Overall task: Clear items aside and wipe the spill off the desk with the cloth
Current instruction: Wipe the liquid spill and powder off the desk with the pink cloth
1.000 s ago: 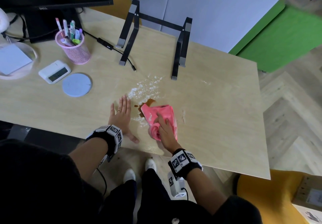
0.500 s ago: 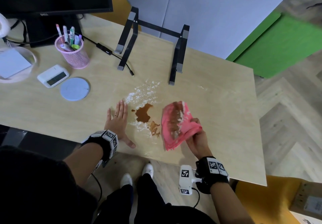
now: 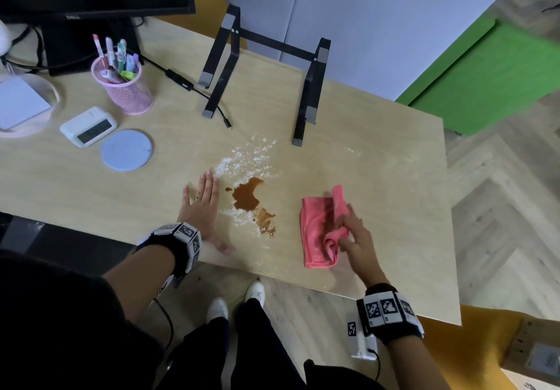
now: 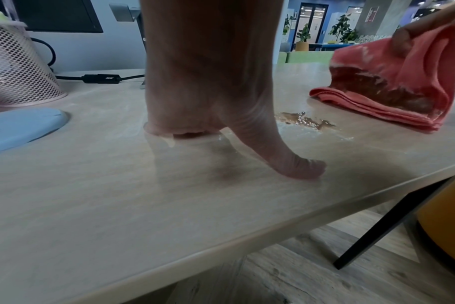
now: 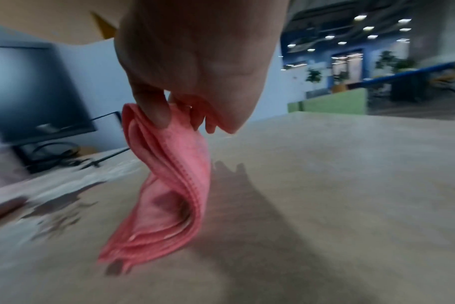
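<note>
A: While the left hand (image 3: 201,207) lies flat on the desk (image 3: 378,177) with its fingers straight and spread wide, what is the right hand (image 3: 356,238) doing?

B: It pinches a pink cloth (image 3: 318,232) between curled fingers and thumb, holding nothing else. The cloth is folded; its lower edge touches the desk while the gripped part is raised. A brown stain and white specks show on its face.

A: Where is the spill (image 3: 247,197) from there?

B: At nine o'clock from the cloth, between the two hands, just beside the left hand. White powder (image 3: 245,160) spreads from it toward twelve o'clock.

A: And the other things?

B: At ten o'clock from the spill, well apart from it, sit a blue coaster (image 3: 126,150), a white clock (image 3: 88,126) and a pink pen cup (image 3: 125,91). A black stand (image 3: 309,92) is at twelve o'clock.
</note>
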